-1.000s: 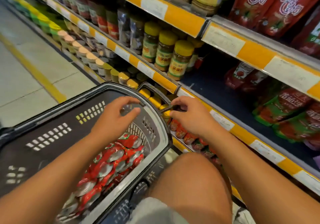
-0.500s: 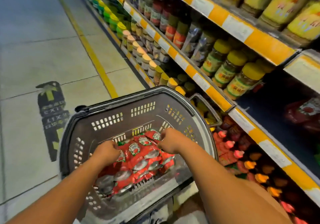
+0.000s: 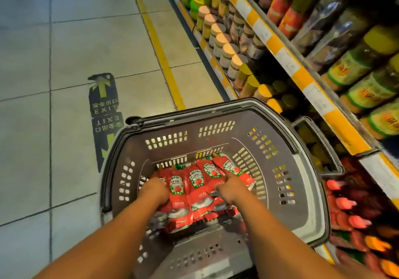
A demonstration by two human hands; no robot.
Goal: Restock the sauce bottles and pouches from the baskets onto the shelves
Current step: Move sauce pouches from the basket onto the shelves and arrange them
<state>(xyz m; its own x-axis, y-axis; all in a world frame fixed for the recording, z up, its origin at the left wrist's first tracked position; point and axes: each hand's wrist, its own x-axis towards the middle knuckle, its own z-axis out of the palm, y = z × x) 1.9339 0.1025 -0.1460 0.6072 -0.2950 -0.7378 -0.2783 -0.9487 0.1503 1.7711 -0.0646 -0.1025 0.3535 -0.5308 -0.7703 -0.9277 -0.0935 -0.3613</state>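
A grey plastic basket (image 3: 216, 114) stands on the floor beside the shelves. Several red ketchup pouches (image 3: 197, 182) lie in a row at its bottom. My left hand (image 3: 154, 191) is down in the basket with its fingers curled over the leftmost pouches. My right hand (image 3: 230, 187) grips the right end of the row, its fingers partly hidden under the pouches. The shelves (image 3: 302, 73) with yellow and white price strips run along the right.
Jars with yellow lids (image 3: 367, 67) and pale-lidded jars (image 3: 222, 41) fill the shelves. Red-capped and orange-capped bottles (image 3: 349, 214) stand on the lowest shelf at the right. A tiled floor with a yellow line (image 3: 159, 47) and an exit sticker (image 3: 104, 104) lies to the left.
My view has tilted further down onto the basket. Both hands have gone deeper among the pouches and spread apart, closing on the two ends of the pouch row.
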